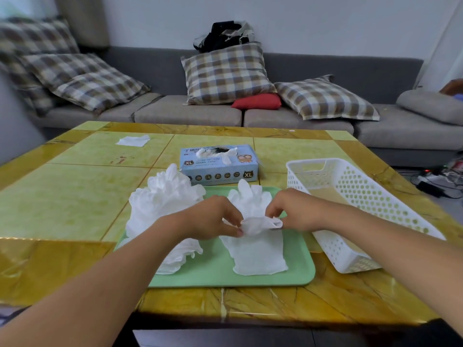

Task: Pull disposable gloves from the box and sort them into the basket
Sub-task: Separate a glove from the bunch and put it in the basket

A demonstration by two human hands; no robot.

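A light blue glove box (220, 163) marked XL stands at the table's middle, a white glove poking out of its top slot. In front of it lies a green tray (220, 274). A loose pile of white gloves (162, 204) covers the tray's left side. A flat stack of gloves (260, 254) lies on its right side. Above that stack, my left hand (215, 217) and my right hand (290, 210) pinch the two ends of one crumpled white glove (260, 225). The white perforated basket (360, 194) sits to the right of the tray, and nothing shows inside it.
A white tissue (134, 141) lies at the far left of the yellow-green table (62, 196). Behind the table runs a grey sofa (175, 113) with plaid cushions and a red one. Cables and a power strip (438, 179) lie on the floor at right.
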